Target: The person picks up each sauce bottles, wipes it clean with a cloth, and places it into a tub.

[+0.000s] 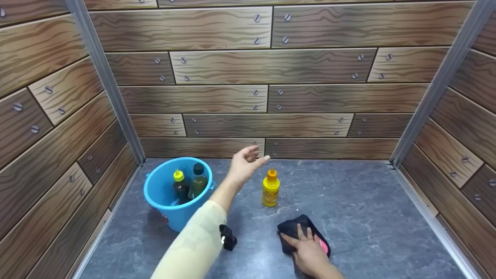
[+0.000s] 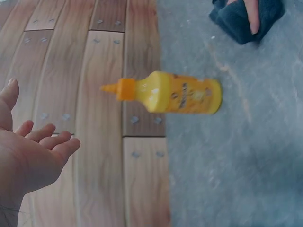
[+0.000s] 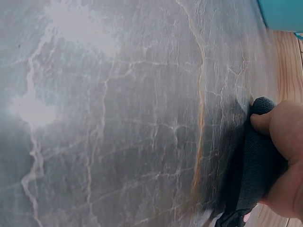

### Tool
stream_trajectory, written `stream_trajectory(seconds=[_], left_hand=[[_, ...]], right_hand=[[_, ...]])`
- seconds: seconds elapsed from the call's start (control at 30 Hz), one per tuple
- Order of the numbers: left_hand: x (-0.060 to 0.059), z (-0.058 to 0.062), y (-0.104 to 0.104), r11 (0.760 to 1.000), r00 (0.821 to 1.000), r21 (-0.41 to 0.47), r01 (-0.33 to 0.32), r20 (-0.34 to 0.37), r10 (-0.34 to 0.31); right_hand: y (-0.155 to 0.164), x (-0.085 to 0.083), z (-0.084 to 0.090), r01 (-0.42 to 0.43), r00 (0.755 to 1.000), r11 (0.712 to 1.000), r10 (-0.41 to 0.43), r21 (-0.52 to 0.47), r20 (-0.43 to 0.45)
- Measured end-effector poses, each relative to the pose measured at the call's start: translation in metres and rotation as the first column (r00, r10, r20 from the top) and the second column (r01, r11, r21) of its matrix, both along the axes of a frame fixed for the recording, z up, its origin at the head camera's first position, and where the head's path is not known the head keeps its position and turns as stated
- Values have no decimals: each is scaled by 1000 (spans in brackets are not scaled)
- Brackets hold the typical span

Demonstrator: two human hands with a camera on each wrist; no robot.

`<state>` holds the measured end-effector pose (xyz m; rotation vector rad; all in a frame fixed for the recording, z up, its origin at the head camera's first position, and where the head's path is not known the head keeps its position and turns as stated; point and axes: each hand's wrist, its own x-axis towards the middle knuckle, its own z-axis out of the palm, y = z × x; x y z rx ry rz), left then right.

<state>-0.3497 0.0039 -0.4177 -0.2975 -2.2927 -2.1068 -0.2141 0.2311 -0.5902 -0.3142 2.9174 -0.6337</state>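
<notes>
My left hand (image 1: 242, 166) hovers beside the top of a yellow squeeze bottle (image 1: 270, 189), fingers relaxed and holding nothing. The bottle stands upright on the grey marbled surface, its orange pointed cap facing up. In the left wrist view the same bottle (image 2: 182, 93) appears sideways, apart from the left palm (image 2: 35, 153). My right hand (image 1: 310, 252) presses on a folded dark cloth (image 1: 288, 228) with its fingers spread. A pink patch (image 1: 321, 245) shows at the cloth's right side. In the right wrist view, the thumb lies against the cloth (image 3: 258, 161).
A blue bucket (image 1: 176, 217) stands at the left, partly behind my left forearm. Inside it are a dark bottle with a yellow cap (image 1: 180, 186) and a bottle with a black cap (image 1: 199, 182). Wood-patterned walls (image 1: 267, 97) enclose the surface at the back and both sides.
</notes>
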Motion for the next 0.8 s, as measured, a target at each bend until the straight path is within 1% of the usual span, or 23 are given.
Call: stream_trajectory(seconds=[0.2,0.4,0.53,0.7,0.8], left_hand=[[-11,-28,18,1000,996,-5,-4,91,4],[-16,-48,27,999,986,-41,-5,168,12],[-19,-55,32,997,976,-72,-6,215,22],[-21,-60,39,991,965,-133,13,262,22],[-22,-64,43,990,961,-139,26,276,14]], right_hand=[[2,-2,1,-6,1000,1000,7,-10,31],[1,-5,2,0,996,1000,0,3,91],[1,-6,2,2,994,1000,-2,7,107],[2,-6,2,8,994,1000,-8,8,110],[2,-6,2,9,994,1000,-9,7,109]])
